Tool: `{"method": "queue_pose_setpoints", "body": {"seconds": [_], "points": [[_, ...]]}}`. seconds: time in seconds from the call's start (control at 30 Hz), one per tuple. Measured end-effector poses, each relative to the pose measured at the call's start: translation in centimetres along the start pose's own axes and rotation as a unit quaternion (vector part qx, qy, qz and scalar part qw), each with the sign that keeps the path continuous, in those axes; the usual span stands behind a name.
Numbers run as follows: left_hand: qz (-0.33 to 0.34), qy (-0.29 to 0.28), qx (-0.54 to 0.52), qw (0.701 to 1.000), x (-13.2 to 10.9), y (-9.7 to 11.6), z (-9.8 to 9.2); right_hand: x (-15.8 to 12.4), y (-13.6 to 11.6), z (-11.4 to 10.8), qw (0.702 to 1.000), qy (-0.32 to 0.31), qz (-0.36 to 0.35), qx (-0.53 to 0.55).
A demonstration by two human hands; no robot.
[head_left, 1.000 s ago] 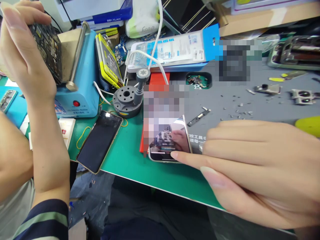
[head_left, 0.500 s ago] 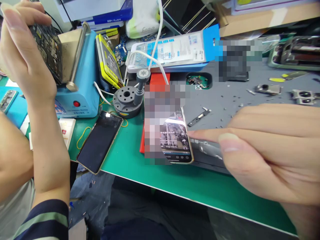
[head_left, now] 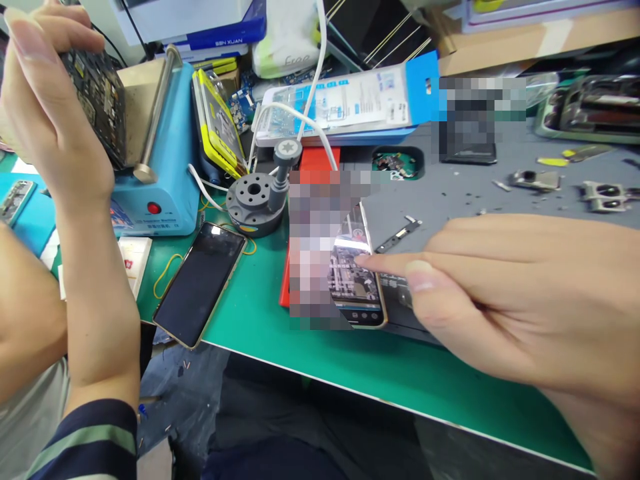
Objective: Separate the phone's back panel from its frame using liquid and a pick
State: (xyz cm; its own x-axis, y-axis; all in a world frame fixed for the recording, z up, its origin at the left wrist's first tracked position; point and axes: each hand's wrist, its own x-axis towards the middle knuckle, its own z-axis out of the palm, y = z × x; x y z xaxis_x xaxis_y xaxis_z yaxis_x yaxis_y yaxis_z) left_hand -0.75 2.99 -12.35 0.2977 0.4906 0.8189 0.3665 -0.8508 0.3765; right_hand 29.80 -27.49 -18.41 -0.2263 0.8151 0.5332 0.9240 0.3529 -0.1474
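Note:
At the right, my right hand (head_left: 505, 300) holds nothing. Its index finger is stretched out over the lit screen of a phone (head_left: 357, 290), its thumb is apart and the other fingers are folded. The screen shows a picture of circuitry; the phone's left side is blurred out. My left hand (head_left: 50, 113) is raised at the upper left, loosely bent with thumb and index apart. Just behind it is a dark circuit board (head_left: 103, 107), by the plate of a blue separator machine (head_left: 173, 173). Whether the fingers touch the board is unclear.
A dark-screened phone (head_left: 200, 283) lies on the green mat (head_left: 260, 320). Beyond it stand a grey round holder (head_left: 255, 200) and yellow-edged cases (head_left: 217, 120). Small parts and a camera module (head_left: 535, 180) lie on the grey mat. Another person's arm (head_left: 30, 300) is at far left.
My right hand has moved left, bringing its index fingertip from the phone's right edge onto the screen. My left hand has stayed in place.

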Motion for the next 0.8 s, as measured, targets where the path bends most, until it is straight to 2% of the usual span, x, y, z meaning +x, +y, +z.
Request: {"method": "queue_pose_setpoints", "body": {"seconds": [0.1,0.27,0.37,0.43,0.6,0.73,0.8], "points": [[0.013,-0.008,0.006,1.000,0.01,-0.34,-0.13,0.11,0.19,-0.50,0.999,-0.010,-0.044,0.010],[0.056,-0.019,-0.014,0.998,-0.06,-0.41,0.03,0.45,0.30,-0.41,0.999,-0.013,-0.042,0.012],[0.018,-0.005,-0.011,1.000,0.02,-0.27,0.12,0.41,0.29,-0.13,0.998,-0.011,-0.055,0.016],[0.006,0.000,-0.012,1.000,0.08,-0.27,0.06,0.29,0.20,0.04,0.998,-0.024,-0.050,0.017],[0.049,-0.017,-0.025,0.998,0.19,-0.47,-0.16,0.27,-0.19,0.18,0.999,-0.007,-0.030,0.013],[0.040,-0.009,-0.019,0.999,0.04,-0.21,0.04,0.31,-0.25,0.04,0.999,-0.014,-0.033,0.016],[0.045,-0.008,-0.010,0.999,-0.08,0.02,0.16,0.11,-0.38,0.00,1.000,-0.021,-0.005,0.010]]}}
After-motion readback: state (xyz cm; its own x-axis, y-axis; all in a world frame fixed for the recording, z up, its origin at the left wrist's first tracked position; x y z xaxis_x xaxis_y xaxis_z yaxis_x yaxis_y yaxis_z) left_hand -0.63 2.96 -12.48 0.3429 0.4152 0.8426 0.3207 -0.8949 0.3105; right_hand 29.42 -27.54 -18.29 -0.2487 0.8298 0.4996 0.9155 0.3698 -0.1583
